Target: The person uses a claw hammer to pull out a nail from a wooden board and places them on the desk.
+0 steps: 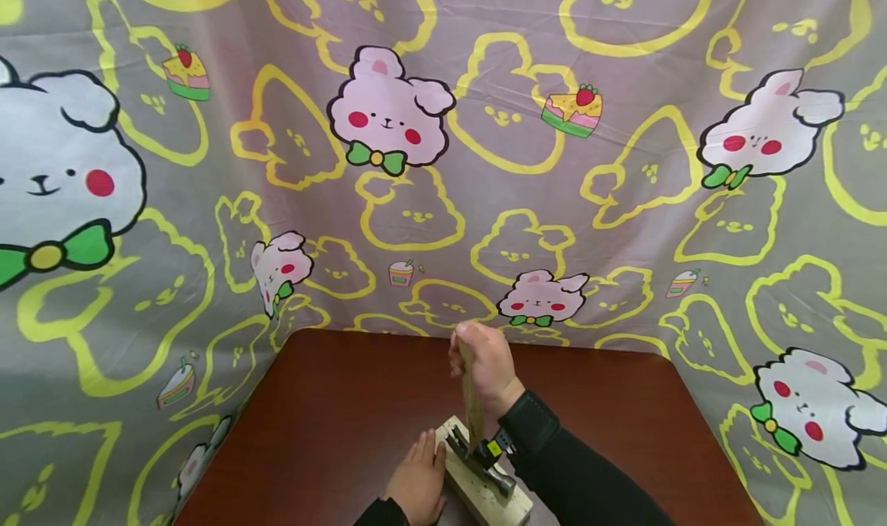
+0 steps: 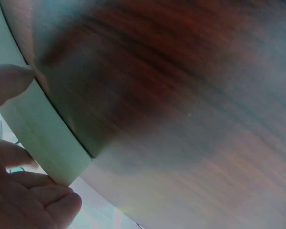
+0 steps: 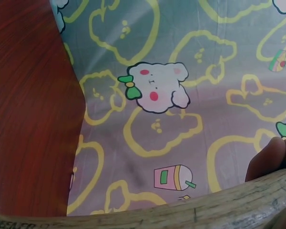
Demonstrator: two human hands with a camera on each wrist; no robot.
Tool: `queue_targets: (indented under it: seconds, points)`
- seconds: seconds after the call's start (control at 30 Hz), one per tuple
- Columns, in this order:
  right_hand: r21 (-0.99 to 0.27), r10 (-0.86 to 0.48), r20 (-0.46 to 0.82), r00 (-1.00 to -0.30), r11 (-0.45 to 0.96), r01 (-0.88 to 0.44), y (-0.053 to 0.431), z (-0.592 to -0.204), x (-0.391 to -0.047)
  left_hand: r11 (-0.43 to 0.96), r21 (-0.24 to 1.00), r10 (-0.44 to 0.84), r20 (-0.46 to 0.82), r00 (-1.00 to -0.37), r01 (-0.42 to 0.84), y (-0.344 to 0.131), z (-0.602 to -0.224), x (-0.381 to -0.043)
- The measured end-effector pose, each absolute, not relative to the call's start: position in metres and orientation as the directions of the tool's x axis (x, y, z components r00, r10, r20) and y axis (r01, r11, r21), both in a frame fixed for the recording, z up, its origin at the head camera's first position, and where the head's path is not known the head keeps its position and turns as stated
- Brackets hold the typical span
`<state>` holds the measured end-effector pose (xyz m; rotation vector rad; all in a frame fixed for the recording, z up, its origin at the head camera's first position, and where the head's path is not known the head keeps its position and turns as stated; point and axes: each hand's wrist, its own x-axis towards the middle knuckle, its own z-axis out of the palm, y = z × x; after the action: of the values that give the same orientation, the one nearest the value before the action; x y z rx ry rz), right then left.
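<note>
1. Fingers of a person's right hand [image 1: 488,360] are curled firmly around the upper end of a hammer's [image 1: 471,407] wooden handle, thumb at the top.
2. The left hand [image 1: 418,476] lies along the wooden block's [image 1: 478,489] left side, fingers extended, close together and touching its edge; in the left wrist view, fingertips meet the pale wood near one corner.
3. The hammer stands with its handle nearly upright, its dark metal head down at the block's top face, the claw end farther from the person and the round end nearer.
4. Dark specks mark the pale block, which lies at a slant at the table's [image 1: 353,391] near side, between the left hand and the right forearm.
5. Below the right wrist sits a small black device [image 1: 489,452] with a yellow patch; black sleeves [image 1: 589,464] cover both arms.
6. Reddish-brown wood grain runs across the table, its corners rounded.
7. Beyond hangs a grey-pink cloth [image 1: 471,10] printed with yellow outlines, white cartoon animals in green bows, cake slices and drink cups.
</note>
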<state>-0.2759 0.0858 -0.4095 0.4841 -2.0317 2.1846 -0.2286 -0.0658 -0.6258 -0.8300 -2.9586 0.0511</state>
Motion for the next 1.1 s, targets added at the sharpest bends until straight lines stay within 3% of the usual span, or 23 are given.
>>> queue_targets:
  seconds: [0.93,1.1]
  points:
    - [-0.909,-0.133,0.414,-0.9,-0.023,-0.415,0.09,-0.412,-0.272,0.859,-0.038,0.511,0.014,-0.86,0.51,-0.064,-0.618,-0.237]
    - [-0.819,-0.137,0.565,-0.813,-0.21,-0.534,0.118,-0.416,-0.26,0.854,-0.022,0.518,-0.031,-0.855,0.519,-0.069,-0.617,-0.241]
